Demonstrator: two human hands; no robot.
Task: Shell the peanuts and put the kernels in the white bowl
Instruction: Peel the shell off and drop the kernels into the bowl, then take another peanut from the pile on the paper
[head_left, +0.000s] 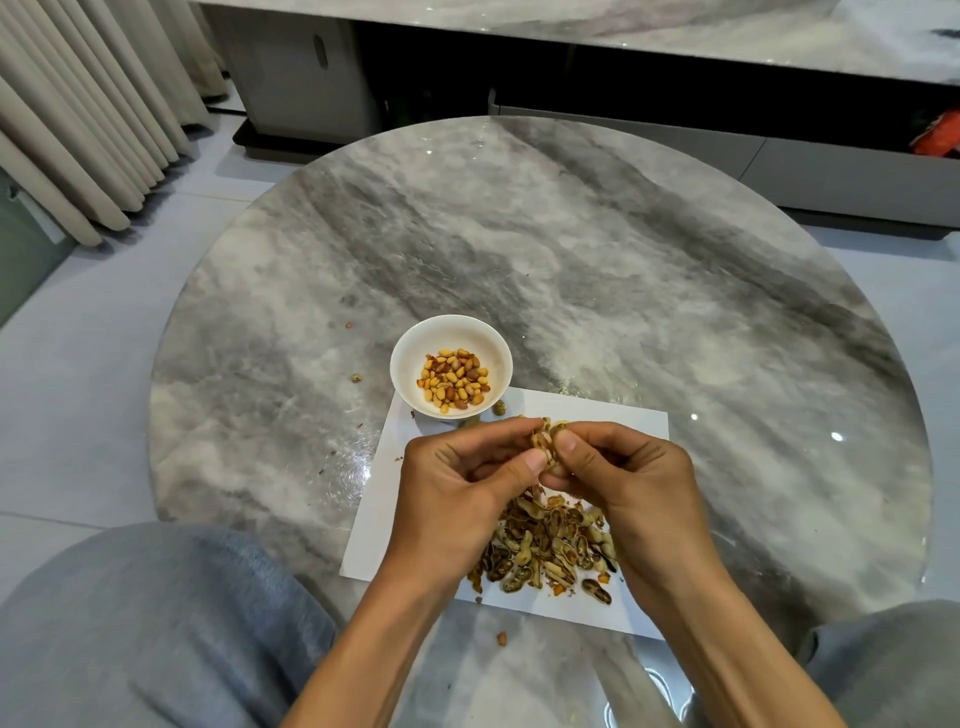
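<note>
My left hand (457, 483) and my right hand (631, 478) meet over the white paper sheet (613, 431), both pinching one cracked peanut (545, 444) between thumbs and fingertips. The shell is split apart at its top. Just beyond the hands stands the white bowl (451, 332), holding several yellow and reddish kernels (456, 382). A heap of empty shells (550, 551) lies on the paper below my hands, partly hidden by my wrists.
The round grey marble table (571, 249) carries everything. Small shell crumbs lie left of the bowl, and one kernel (501, 638) lies near the table's front edge. My knees in grey trousers flank the table. A low cabinet stands beyond it.
</note>
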